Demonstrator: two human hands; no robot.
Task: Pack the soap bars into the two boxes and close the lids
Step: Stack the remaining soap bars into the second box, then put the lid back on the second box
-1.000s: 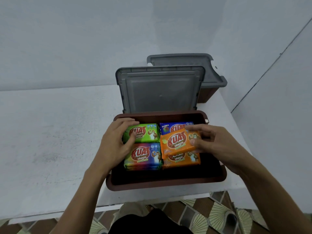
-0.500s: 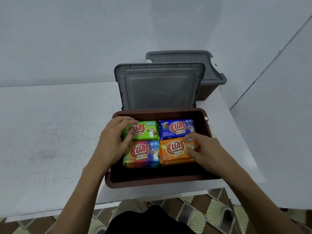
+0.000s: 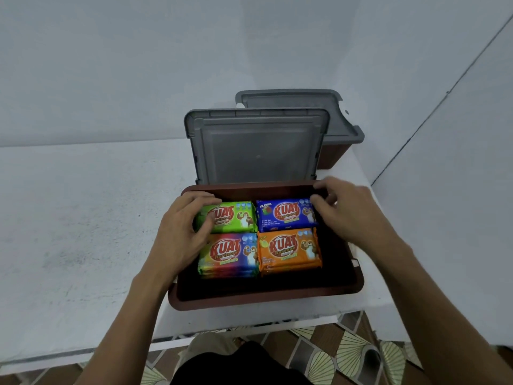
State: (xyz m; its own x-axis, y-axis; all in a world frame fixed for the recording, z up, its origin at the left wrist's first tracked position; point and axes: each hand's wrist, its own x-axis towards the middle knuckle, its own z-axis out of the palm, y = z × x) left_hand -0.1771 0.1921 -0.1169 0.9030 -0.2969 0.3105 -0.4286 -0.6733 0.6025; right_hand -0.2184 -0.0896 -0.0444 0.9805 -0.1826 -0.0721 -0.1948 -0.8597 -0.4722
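White table (image 3: pixel 69 218) w/ scuffs, pale wall (image 3: pixel 138 51) behind, patterned floor tiles (image 3: pixel 347 354) at btm.

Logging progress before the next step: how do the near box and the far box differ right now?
On the near box the front lid stands open; on the far box the rear lid lies down flat. The near box shows four soap packs on top; the far box's contents are hidden. Both are brown with grey lids.

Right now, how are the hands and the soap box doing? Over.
Left hand grips green soap bar. Right hand at blue soap bar, grip unclear. Front box holds bars, lid up. Only hands in lid's path.
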